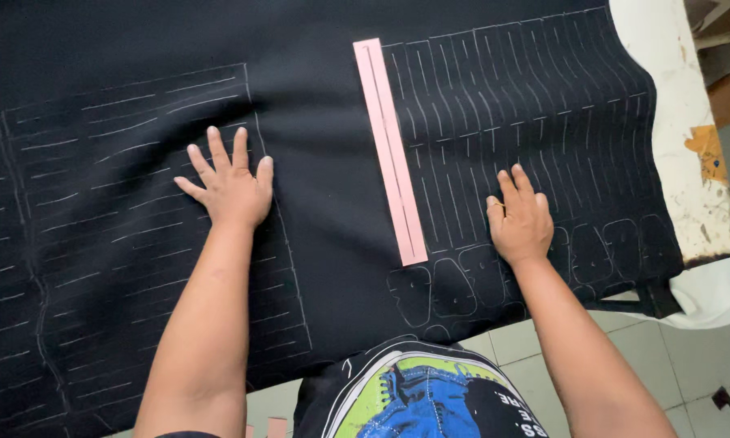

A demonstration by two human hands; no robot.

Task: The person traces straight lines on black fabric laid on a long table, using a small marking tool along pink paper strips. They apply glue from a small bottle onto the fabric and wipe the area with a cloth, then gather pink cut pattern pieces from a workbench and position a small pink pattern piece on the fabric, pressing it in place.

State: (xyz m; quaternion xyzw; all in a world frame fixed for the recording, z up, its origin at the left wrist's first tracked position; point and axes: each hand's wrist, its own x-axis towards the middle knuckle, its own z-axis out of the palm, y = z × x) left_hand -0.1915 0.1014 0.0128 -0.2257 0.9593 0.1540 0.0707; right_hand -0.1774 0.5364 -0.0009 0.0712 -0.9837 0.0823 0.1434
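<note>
Both hands lie flat on a sheet of black fabric [332, 162] spread over a table, seen from the head camera. The left hand [229, 188] presses down with fingers splayed, grasping nothing, at the right edge of a chalked block of short dashes. The right hand [521, 221] rests palm down to the right, fingers together, also holding nothing.

Between them, nearer the right hand, a long pink ruler strip [390, 151] lies on the cloth, running from far to near. Chalk marking looks well advanced: rows of narrow strips fill the far right, rounded outlines [454, 285] line the near edge, dashes cover the left. An unmarked band remains in the middle. No cutting shows. The worn white table edge [689, 146] shows at right.
</note>
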